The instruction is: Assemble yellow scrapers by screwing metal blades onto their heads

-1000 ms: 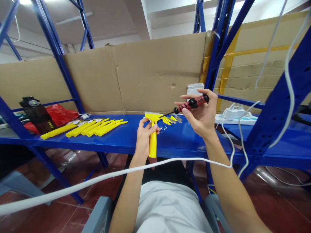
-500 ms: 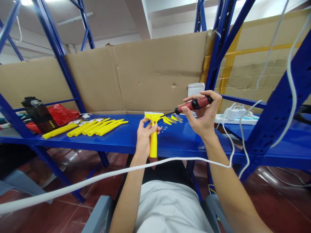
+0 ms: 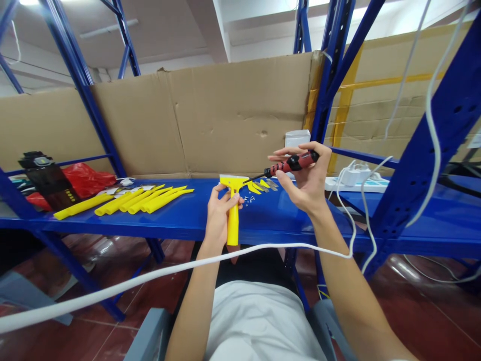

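Turned slightly since the earlier frame, a red-and-black screwdriver (image 3: pixel 291 164) meets the head of a yellow T-shaped tool (image 3: pixel 233 228) at the front edge of a blue bench (image 3: pixel 280 213). Left hand (image 3: pixel 218 213) pinches the tool below its head, while the right hand's (image 3: pixel 310 190) grip holds the screwdriver between thumb and fingers. Small metal bits (image 3: pixel 248 200) lie just beside, with yellow tubes (image 3: pixel 130 201) and a dark bottle (image 3: pixel 48 183) farther left.

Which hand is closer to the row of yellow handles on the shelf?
Left. The left hand, holding the yellow scraper, is right of those yellow handles; the right hand, holding the screwdriver, is farther right.
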### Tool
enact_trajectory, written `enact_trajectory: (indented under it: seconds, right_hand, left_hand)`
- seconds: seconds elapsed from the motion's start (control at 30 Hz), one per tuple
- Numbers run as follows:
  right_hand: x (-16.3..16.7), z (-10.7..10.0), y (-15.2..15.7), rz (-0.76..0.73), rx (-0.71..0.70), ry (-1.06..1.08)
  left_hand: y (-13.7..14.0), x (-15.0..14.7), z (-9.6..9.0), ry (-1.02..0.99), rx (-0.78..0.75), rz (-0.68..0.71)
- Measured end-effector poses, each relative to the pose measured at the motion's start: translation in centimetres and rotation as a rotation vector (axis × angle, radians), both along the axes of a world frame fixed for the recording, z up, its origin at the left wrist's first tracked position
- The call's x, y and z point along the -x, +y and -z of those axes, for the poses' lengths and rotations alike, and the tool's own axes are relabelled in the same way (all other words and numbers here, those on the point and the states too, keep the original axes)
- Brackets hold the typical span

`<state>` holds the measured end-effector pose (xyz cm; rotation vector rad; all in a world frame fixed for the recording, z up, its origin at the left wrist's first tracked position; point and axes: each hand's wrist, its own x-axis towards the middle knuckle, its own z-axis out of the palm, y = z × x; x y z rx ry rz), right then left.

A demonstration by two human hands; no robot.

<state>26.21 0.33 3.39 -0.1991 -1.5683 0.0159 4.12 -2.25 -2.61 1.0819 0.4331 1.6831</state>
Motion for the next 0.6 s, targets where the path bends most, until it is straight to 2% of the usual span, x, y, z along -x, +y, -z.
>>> enact_trajectory:
  seconds: [0.1,0.27,0.47,0.6]
  right_hand:
    - [0.13,-0.02,-0.15,-0.05,0.015,-0.009]
    - [0.09,0.08,0.34,0.072,-0.049,0.102]
    - [0.4,0.07,0.22,-0.056,-0.009,0.008]
    - [0.32,0.09,0.35,0.07,-0.06,0.107]
  left_hand:
    - [-0.07,-0.02,-0.05,-0.001,0.003,-0.003]
    - [-0.22,-0.11,-0.09,0.008,-0.007,0.016]
    - [-0.17,-0.12,-0.21,-0.002,0.011,0.016]
    - [-0.23,-0.09,-0.2,0.019,0.01,0.031]
